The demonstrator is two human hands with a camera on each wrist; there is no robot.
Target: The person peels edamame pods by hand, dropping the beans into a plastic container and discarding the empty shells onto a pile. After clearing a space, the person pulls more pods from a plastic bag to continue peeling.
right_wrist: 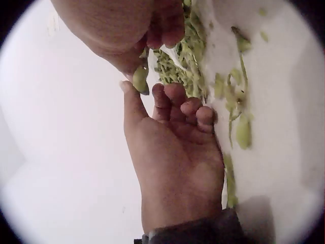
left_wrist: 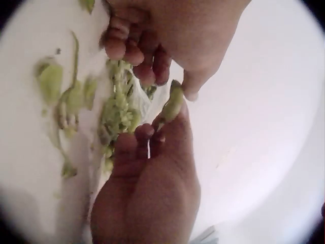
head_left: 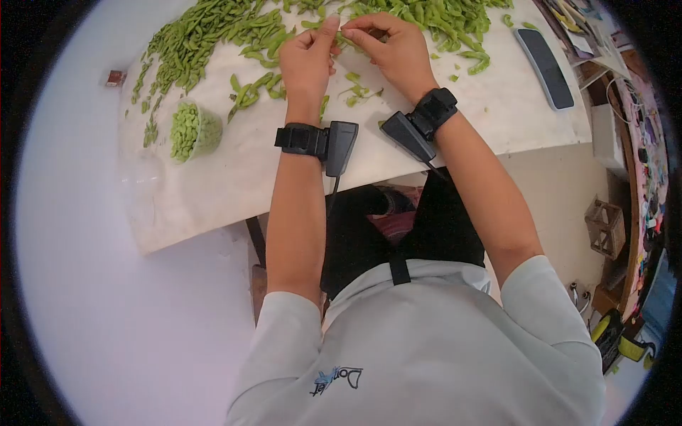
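Note:
Both hands meet over the table near the far pods. In the left wrist view, my left hand pinches a green bean pod between thumb and curled fingers. The right hand comes up against it, its thumb tip close beside the end of the pod. A gap shows between the right thumb and the loosely bent fingers. On the tabletop below lie pod scraps with stems.
A heap of pods spreads at far left, another pile at far right. Shelled beans fill a clear cup near the left edge. A phone lies at right. Beyond it stands a cluttered shelf.

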